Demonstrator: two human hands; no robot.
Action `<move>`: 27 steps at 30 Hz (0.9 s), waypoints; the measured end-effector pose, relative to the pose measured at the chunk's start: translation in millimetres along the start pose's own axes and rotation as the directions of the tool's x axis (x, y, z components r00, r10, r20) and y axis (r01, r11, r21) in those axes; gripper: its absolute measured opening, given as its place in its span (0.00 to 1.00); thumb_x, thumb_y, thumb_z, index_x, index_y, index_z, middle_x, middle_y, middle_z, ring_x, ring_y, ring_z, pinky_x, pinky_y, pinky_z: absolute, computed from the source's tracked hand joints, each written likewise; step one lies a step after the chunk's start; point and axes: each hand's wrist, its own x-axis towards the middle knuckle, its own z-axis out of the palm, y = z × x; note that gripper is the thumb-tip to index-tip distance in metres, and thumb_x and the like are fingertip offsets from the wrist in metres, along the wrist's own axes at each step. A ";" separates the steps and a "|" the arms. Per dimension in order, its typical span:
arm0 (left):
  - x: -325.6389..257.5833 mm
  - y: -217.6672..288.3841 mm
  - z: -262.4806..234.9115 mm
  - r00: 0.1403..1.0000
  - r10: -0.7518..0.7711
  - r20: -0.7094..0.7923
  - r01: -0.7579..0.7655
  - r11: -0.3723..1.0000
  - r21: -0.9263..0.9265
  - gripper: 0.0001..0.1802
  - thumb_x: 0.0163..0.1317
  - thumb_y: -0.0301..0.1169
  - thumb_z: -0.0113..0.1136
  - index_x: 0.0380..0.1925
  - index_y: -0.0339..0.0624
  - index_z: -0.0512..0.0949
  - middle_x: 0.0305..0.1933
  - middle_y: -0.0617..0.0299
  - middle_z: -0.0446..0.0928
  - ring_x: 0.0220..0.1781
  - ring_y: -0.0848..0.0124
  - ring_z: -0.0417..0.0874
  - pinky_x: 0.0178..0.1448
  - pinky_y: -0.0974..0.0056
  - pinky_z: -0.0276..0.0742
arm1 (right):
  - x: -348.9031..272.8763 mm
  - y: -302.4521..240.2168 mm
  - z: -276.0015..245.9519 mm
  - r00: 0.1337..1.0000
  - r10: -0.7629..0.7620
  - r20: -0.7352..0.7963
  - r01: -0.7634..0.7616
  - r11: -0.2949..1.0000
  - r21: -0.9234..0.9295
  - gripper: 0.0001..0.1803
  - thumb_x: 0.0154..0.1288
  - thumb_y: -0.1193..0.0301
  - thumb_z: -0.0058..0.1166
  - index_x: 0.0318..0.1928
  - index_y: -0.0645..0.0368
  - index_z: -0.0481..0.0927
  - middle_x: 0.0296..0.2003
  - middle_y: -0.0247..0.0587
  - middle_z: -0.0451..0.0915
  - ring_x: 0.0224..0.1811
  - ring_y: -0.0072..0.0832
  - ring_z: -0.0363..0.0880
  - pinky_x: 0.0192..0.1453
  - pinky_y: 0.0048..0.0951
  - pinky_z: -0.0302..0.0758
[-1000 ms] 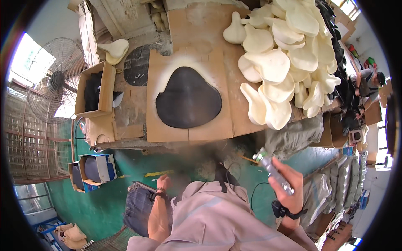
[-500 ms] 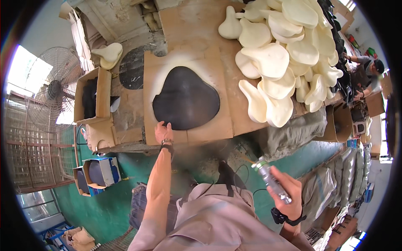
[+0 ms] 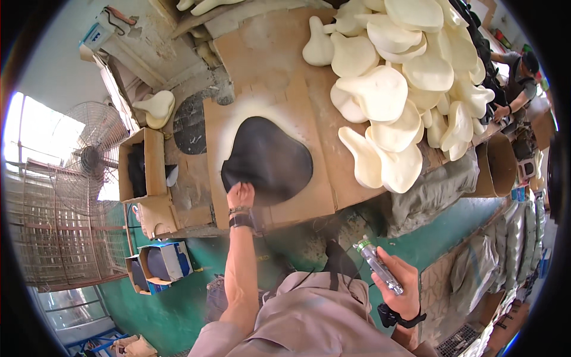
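Observation:
A black saddle-shaped cover sheet lies on a flat cardboard piece, inside a pale, whitish sprayed outline. My left hand is at the cover's lower left edge, its fingers drawn together on the black material. Away from the table, on the right, my right hand is wrapped round a metal spray gun with a green ring near its front end. Cream foam saddle pads are heaped on the table to the right of the cover.
At the table's left stand an open carton of black pieces and a wire fan. A lone foam pad lies behind the carton. Below, a small box juts beside the table. Another person works at far right.
My left hand has shifted slightly right and onto the cover's edge, its fingers now closer together. My right hand still holds the spray gun, now tilted a little differently. The view has shifted.

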 end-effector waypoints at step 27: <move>-289.6 207.2 -168.9 0.900 -0.080 -0.429 -0.425 0.057 -0.903 0.26 0.54 0.31 0.49 0.53 0.31 0.78 0.57 0.49 0.81 0.59 0.51 0.81 0.67 0.47 0.73 | 46.8 -50.6 113.8 0.662 -0.232 0.713 0.367 0.930 -0.038 0.26 0.56 0.82 0.60 0.58 0.71 0.78 0.35 0.47 0.83 0.33 0.32 0.82 0.43 0.29 0.77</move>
